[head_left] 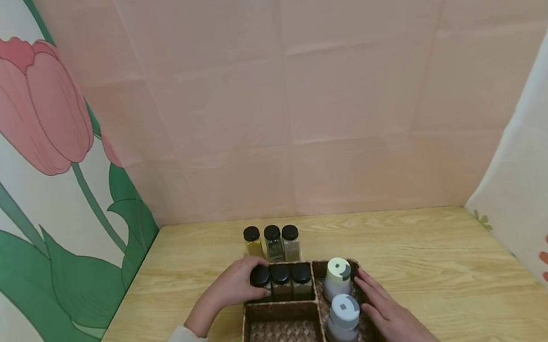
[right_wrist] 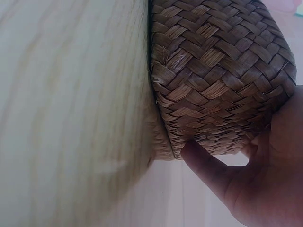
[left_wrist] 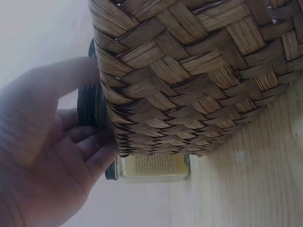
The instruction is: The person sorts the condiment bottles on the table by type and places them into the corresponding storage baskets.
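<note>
A brown woven basket [head_left: 278, 305] with several compartments stands near the front of the table. My left hand [head_left: 239, 282] reaches over its left wall and grips the leftmost spice jar [head_left: 260, 276] by its black cap, thumb in front and fingers behind. In the left wrist view that black cap [left_wrist: 88, 106] shows between thumb and fingers. Two more black-capped jars [head_left: 290, 274] stand beside it in the same back compartment. Against the basket's right wall lies my right hand [head_left: 385, 308], fingers extended along the rim. From the right wrist, one fingertip [right_wrist: 191, 149] touches the woven side.
Behind the basket, three black-capped jars [head_left: 273, 242] stand in a row, one with yellow contents. The right compartment holds two white-topped bottles [head_left: 343, 318]. A bare woven floor [head_left: 285, 339] shows in the front-left compartment. A pink cloth backdrop [head_left: 290, 136] hangs behind the wooden table [head_left: 421, 261].
</note>
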A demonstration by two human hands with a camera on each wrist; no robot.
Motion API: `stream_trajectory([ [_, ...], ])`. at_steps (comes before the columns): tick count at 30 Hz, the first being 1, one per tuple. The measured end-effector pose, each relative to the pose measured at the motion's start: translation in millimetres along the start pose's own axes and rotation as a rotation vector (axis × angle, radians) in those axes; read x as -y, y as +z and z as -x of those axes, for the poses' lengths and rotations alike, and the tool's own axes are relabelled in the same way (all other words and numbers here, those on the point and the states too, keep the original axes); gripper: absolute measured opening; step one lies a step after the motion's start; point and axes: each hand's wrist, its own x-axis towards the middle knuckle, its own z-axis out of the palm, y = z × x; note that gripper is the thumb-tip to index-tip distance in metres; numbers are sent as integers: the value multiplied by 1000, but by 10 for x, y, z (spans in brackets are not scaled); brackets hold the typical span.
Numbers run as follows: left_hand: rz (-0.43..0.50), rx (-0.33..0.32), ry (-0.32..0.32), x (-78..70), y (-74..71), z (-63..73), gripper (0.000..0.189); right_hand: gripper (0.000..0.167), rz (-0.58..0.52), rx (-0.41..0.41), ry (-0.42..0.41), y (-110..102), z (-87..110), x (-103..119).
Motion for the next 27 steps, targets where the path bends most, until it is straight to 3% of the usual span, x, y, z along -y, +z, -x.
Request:
stream_trajectory([
  [27,-31,-1,-8,-35,-33,-32,50,57,10,-30,-15,14,9,-8],
])
